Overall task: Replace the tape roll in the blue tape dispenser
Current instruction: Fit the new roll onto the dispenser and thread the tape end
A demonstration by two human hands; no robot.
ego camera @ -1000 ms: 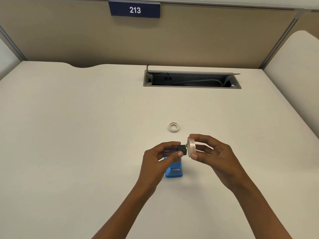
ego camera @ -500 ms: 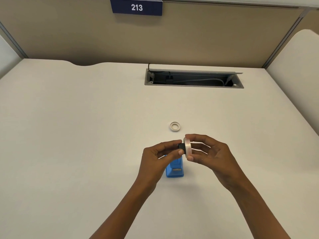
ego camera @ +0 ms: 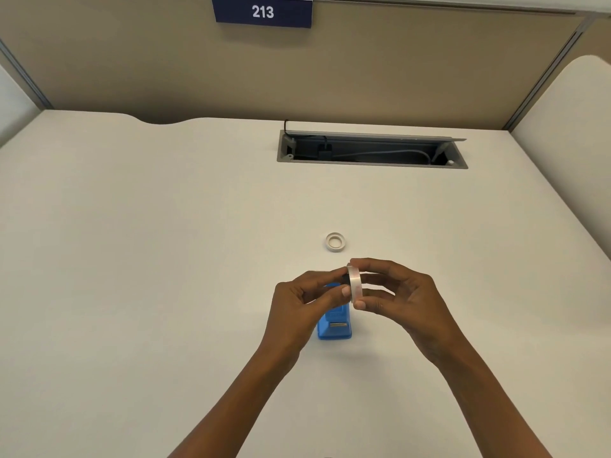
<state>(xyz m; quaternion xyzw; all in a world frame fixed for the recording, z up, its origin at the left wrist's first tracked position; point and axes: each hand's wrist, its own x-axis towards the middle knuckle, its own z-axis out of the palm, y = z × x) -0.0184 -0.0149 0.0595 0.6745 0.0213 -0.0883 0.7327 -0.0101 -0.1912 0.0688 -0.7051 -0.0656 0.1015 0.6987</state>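
Observation:
The blue tape dispenser [ego camera: 334,325] stands on the white desk, partly hidden under my left hand [ego camera: 302,304]. Held edge-on above it is a clear tape roll [ego camera: 354,285], pinched between the thumb and fingers of my right hand [ego camera: 403,299]. My left hand grips a small black spool [ego camera: 345,278], which is pushed into the roll's centre and almost hidden. A small, nearly used-up white tape ring [ego camera: 335,241] lies flat on the desk just beyond my hands.
An open grey cable tray [ego camera: 372,150] with cables is set into the desk at the back. A beige partition with a blue "213" sign [ego camera: 263,11] stands behind it. A white panel [ego camera: 568,120] rises at the right.
The black spool has gone from beside the tape roll into its centre, and my hands have closed together. The view has shifted slightly.

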